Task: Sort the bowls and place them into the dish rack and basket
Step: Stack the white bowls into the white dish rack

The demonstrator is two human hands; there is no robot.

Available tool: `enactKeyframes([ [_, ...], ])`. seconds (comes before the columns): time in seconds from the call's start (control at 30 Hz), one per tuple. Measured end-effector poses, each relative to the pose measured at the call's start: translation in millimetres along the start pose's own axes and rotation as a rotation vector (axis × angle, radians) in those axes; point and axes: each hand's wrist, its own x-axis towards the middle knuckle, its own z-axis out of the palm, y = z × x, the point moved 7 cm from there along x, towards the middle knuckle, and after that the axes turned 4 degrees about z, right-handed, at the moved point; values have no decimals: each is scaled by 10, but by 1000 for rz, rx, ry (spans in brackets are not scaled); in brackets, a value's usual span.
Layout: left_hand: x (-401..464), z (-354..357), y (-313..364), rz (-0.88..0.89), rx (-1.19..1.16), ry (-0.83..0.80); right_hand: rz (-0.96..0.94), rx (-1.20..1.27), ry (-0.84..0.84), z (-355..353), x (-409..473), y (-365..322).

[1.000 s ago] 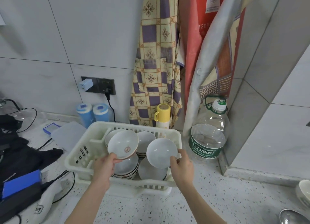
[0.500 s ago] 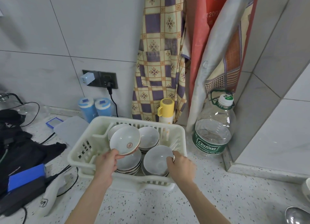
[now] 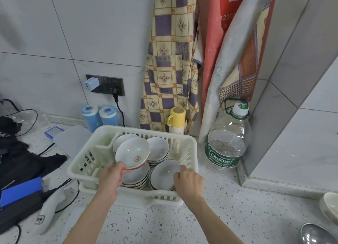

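The marked bowl (image 3: 133, 152), pinched by the left hand (image 3: 109, 179), should be lowered flat onto a stack; the right hand (image 3: 189, 182) grips the plain bowl (image 3: 163, 174) rim, lower centre.

Two bare forearms come into view from 6 o'clock, one at 7 and one at 5. No sleeve, cuff, watch, ring or glove shows on either; both arms are uncovered to the picture's lower edge. The left hand (image 3: 109, 178) and the right hand (image 3: 189, 182) are bare too, with short, plain nails where they can be seen.
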Motion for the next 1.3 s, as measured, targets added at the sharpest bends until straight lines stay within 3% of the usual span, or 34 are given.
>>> enactKeyframes([
  [0.43,-61,102,19,2,24,-24,1,-170,-113,79,15,-62],
  [1.07,-205,196,-68,-61,94,-110,22,-149,-149,62,13,-55],
  [1.17,-212,188,-97,-64,128,-108,29,-66,-125,39,-23,-66],
  [1.3,-238,224,-76,-17,217,-122,43,132,27,-78,-102,-4],
])
